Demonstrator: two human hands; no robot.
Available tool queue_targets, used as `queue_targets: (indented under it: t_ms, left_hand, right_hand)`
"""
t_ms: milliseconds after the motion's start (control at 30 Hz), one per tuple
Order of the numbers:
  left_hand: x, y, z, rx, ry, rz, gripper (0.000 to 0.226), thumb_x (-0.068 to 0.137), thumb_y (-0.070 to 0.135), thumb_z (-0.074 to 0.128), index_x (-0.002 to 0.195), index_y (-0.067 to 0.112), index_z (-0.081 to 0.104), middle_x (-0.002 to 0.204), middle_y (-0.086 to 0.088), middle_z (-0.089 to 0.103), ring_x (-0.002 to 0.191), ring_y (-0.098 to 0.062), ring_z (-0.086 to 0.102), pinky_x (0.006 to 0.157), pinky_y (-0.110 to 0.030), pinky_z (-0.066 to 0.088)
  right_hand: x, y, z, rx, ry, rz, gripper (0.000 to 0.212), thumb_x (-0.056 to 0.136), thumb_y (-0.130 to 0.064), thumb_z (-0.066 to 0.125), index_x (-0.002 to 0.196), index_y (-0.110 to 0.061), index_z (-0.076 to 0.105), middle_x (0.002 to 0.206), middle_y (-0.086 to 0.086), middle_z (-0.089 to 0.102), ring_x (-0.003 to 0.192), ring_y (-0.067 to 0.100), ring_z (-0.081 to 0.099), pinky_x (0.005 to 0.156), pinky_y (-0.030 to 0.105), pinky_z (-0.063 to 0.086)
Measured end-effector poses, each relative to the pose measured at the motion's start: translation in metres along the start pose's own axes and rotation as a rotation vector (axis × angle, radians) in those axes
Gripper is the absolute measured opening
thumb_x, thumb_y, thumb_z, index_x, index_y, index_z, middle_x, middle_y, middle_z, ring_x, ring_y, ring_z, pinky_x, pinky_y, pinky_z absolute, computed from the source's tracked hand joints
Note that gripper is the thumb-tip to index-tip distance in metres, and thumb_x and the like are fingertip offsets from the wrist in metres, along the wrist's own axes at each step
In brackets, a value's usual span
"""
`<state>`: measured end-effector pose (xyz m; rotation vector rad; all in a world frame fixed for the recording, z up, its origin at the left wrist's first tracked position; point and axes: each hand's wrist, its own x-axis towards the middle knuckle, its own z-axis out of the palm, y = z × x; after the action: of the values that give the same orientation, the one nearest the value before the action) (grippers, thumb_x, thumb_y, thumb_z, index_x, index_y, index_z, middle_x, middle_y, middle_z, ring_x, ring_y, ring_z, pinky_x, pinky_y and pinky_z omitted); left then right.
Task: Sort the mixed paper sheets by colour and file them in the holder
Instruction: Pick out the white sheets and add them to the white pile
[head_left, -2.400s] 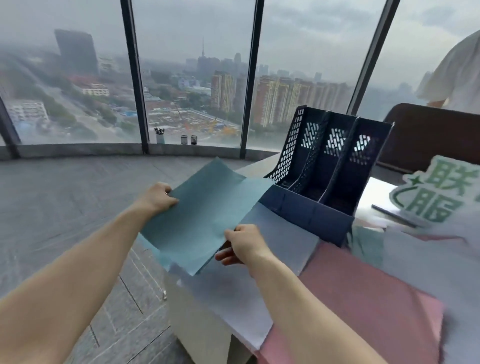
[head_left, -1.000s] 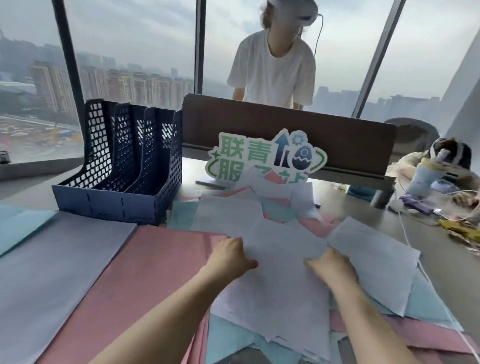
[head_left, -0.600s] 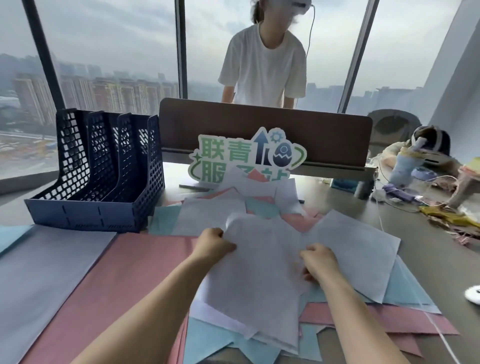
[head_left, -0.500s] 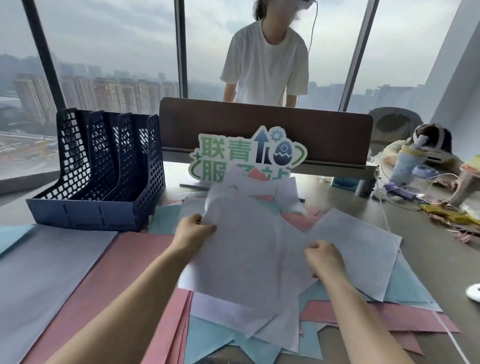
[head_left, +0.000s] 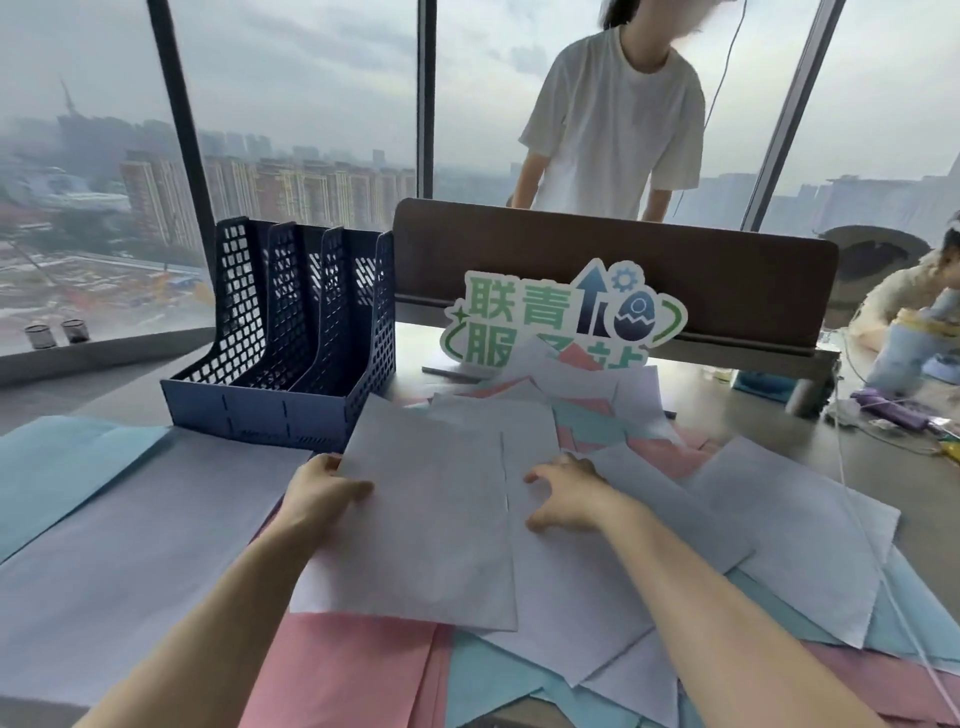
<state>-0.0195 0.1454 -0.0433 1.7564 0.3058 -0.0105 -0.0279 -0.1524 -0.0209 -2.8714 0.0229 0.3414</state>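
Occlusions and cut-offs, head view

Left hand (head_left: 324, 493): fingers lie under the lavender sheet (head_left: 431, 519), only the thumb shows on top. That sheet covers part of the mixed pile (head_left: 613, 426) and the holder (head_left: 291, 374) front corner. Pile overlaps the lower characters of the green sign (head_left: 550, 312); bottom row unreadable. Person behind the divider (head_left: 613, 260): head blurred and cut by the top edge, lower body hidden. Blue sheet (head_left: 57, 467) cut by the left edge. Clutter at the right edge (head_left: 914, 364) blurred, items not identifiable. Both forearms leave the frame at the bottom.
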Motion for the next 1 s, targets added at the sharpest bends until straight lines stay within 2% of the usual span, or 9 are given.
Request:
queue_targets:
  t_ms: [167, 300, 400, 500, 600, 700, 800, 900, 1000]
  left_hand:
    - [-0.001, -0.004, -0.011, -0.072, -0.036, -0.009, 0.041, 0.05, 0.008, 0.07, 0.091, 0.011, 0.066, 0.087, -0.016, 0.072, 0.083, -0.038, 0.07, 0.083, -0.054, 0.057]
    - [-0.001, -0.007, -0.015, -0.083, -0.034, -0.047, 0.027, 0.071, -0.006, 0.073, 0.094, 0.006, 0.064, 0.093, -0.021, 0.072, 0.084, -0.04, 0.071, 0.083, -0.056, 0.057]
    - [-0.001, -0.009, -0.017, -0.083, -0.028, -0.061, 0.02, 0.078, -0.006, 0.07, 0.095, 0.002, 0.064, 0.092, -0.022, 0.071, 0.082, -0.039, 0.07, 0.08, -0.052, 0.058]
    - [-0.003, -0.009, -0.019, -0.111, -0.054, -0.058, 0.02, 0.079, -0.005, 0.068, 0.099, -0.002, 0.065, 0.093, -0.024, 0.071, 0.079, -0.038, 0.07, 0.077, -0.049, 0.059]
    - [-0.004, -0.006, -0.021, -0.132, -0.07, -0.054, 0.029, 0.071, 0.0, 0.072, 0.099, -0.002, 0.064, 0.094, -0.026, 0.071, 0.084, -0.042, 0.07, 0.08, -0.053, 0.058]
    - [-0.002, -0.004, -0.02, -0.136, -0.072, -0.052, 0.036, 0.068, 0.0, 0.068, 0.103, -0.004, 0.063, 0.096, -0.028, 0.07, 0.087, -0.046, 0.069, 0.082, -0.059, 0.056]
    - [-0.003, -0.002, -0.017, -0.13, -0.088, -0.033, 0.032, 0.075, -0.008, 0.059, 0.104, 0.005, 0.063, 0.097, -0.022, 0.071, 0.086, -0.042, 0.07, 0.083, -0.055, 0.056]
    - [-0.006, 0.001, -0.011, -0.124, -0.101, -0.022, 0.033, 0.083, -0.014, 0.05, 0.097, 0.013, 0.064, 0.094, -0.018, 0.071, 0.082, -0.037, 0.069, 0.081, -0.05, 0.056]
    - [-0.007, 0.001, -0.006, -0.149, -0.116, -0.04, 0.037, 0.083, -0.013, 0.048, 0.105, 0.011, 0.067, 0.097, -0.019, 0.073, 0.08, -0.037, 0.069, 0.081, -0.052, 0.055]
  right_hand:
    - [0.025, -0.009, -0.017, -0.286, -0.141, -0.061, 0.085, 0.065, -0.056, 0.078, 0.139, -0.032, 0.043, 0.139, 0.005, 0.037, 0.133, 0.029, 0.033, 0.107, 0.046, 0.036]
    - [0.038, -0.011, -0.024, -0.419, -0.174, -0.067, 0.062, 0.06, -0.066, 0.078, 0.104, -0.027, 0.057, 0.113, 0.001, 0.045, 0.108, 0.025, 0.046, 0.085, 0.037, 0.044]
    - [0.038, -0.004, -0.028, -0.346, -0.168, -0.099, 0.037, 0.068, -0.043, 0.078, 0.082, -0.026, 0.049, 0.094, -0.002, 0.053, 0.087, 0.022, 0.053, 0.066, 0.031, 0.04]
    - [0.03, 0.015, -0.042, -0.306, -0.121, -0.076, 0.018, 0.078, -0.015, 0.064, 0.094, -0.022, 0.062, 0.101, 0.002, 0.063, 0.085, 0.022, 0.059, 0.063, 0.029, 0.045]
    - [0.022, 0.041, -0.068, -0.301, 0.166, 0.068, 0.025, 0.086, -0.015, 0.049, 0.104, -0.027, 0.06, 0.108, 0.003, 0.065, 0.089, 0.025, 0.058, 0.064, 0.029, 0.043]
    - [0.014, 0.057, -0.093, -0.055, 0.499, 0.169, 0.03, 0.091, -0.02, 0.048, 0.119, -0.026, 0.058, 0.12, 0.008, 0.063, 0.104, 0.031, 0.058, 0.075, 0.033, 0.041]
    - [0.001, 0.055, -0.111, 0.434, 0.77, 0.046, 0.023, 0.086, -0.018, 0.057, 0.106, -0.02, 0.068, 0.104, 0.006, 0.069, 0.096, 0.032, 0.061, 0.074, 0.033, 0.043]
    - [-0.007, 0.044, -0.12, 1.102, 0.748, -0.018, 0.013, 0.081, -0.015, 0.061, 0.09, -0.019, 0.07, 0.098, 0.008, 0.073, 0.085, 0.031, 0.068, 0.073, 0.035, 0.052]
    - [0.002, 0.034, -0.105, 1.396, 0.584, 0.005, 0.018, 0.089, -0.005, 0.058, 0.097, -0.017, 0.067, 0.102, 0.011, 0.072, 0.081, 0.028, 0.066, 0.077, 0.036, 0.053]
